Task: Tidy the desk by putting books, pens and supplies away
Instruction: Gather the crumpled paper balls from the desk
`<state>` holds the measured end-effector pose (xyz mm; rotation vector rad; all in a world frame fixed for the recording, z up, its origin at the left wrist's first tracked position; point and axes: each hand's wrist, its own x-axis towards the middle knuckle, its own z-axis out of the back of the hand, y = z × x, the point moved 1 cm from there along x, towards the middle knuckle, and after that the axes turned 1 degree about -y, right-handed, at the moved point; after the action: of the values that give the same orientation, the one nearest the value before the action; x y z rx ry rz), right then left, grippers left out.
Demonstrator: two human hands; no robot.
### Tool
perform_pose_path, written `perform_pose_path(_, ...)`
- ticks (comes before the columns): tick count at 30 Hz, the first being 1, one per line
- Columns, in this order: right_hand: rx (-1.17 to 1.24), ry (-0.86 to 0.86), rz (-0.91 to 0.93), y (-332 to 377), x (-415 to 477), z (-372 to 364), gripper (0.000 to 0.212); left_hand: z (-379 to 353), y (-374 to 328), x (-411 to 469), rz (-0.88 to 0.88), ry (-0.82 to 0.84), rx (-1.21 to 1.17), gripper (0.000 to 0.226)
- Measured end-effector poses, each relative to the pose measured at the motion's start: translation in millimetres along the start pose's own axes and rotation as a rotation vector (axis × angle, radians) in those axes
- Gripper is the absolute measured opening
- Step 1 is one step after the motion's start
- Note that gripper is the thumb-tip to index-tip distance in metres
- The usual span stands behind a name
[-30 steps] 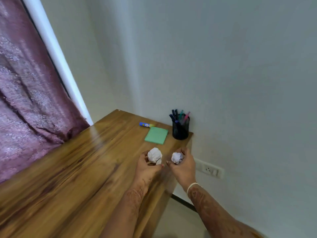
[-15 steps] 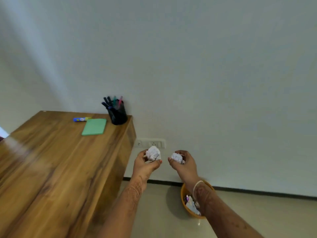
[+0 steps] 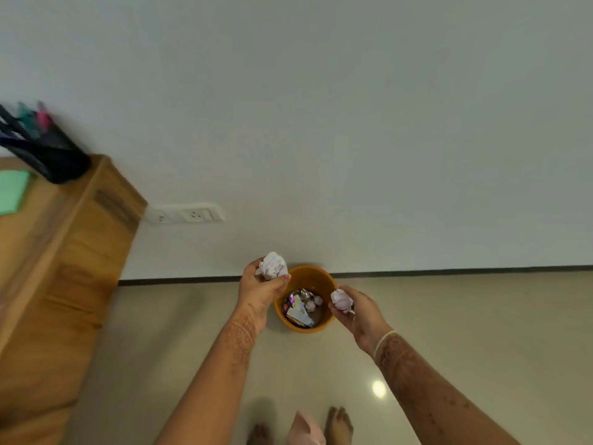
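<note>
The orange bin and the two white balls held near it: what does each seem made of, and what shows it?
Orange bin: probably plastic, smooth, even colour, moulded rim. Larger ball, gripped by the left hand, and smaller ball in the right hand: crumpled paper, matt, creased.
</note>
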<state>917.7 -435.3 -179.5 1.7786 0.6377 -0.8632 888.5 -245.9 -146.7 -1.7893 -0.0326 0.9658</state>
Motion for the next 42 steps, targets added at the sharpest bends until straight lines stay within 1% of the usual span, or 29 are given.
perform_pose_path(4,-0.008,-0.097,-0.118,-8,47,28,0.009,-17,53,28,0.116,-0.064,0.005,0.050)
perform_pose_path(9,-0.023,-0.164,-0.272,-62,128,45,0.011,-22,135,94,0.276,-0.111,0.049,0.042)
perform_pose_path(11,0.002,-0.180,-0.313,-88,169,51,0.013,-22,175,132,0.311,-0.137,0.075,0.043)
perform_pose_path(14,0.115,-0.204,-0.330,-124,230,58,0.017,-26,231,185,0.368,-0.170,0.090,0.044)
perform_pose_path(16,0.166,-0.189,-0.318,-145,271,63,0.025,-32,266,218,0.400,-0.151,0.123,0.046)
perform_pose_path(19,0.195,-0.148,-0.301,-167,318,69,0.032,-45,307,254,0.465,-0.058,0.134,0.055)
perform_pose_path(21,0.193,-0.146,-0.304,-172,335,73,0.036,-51,321,264,0.507,-0.029,0.132,0.058)
perform_pose_path(23,0.175,-0.169,-0.303,-173,340,76,0.034,-53,326,264,0.535,-0.011,0.143,0.057)
perform_pose_path(27,0.108,-0.209,-0.308,-162,317,75,0.027,-47,309,242,0.558,-0.020,0.150,0.048)
perform_pose_path(32,0.056,-0.158,-0.301,-125,253,45,0.017,-32,241,196,0.501,-0.066,0.083,0.038)
perform_pose_path(34,0.047,-0.103,-0.286,-106,220,25,0.015,-26,202,172,0.454,-0.061,0.034,0.029)
perform_pose_path(36,0.022,-0.039,-0.258,-87,184,3,0.019,-19,160,143,0.406,-0.046,-0.022,0.012)
perform_pose_path(37,0.009,-0.010,-0.241,-79,168,-6,0.022,-15,141,129,0.377,-0.041,-0.051,0.008)
perform_pose_path(39,-0.025,0.057,-0.208,-62,128,-28,0.023,-2,102,98,0.310,-0.040,-0.102,0.007)
perform_pose_path(42,-0.074,0.134,-0.197,-42,74,-57,0.015,24,55,53,0.221,-0.059,-0.161,0.007)
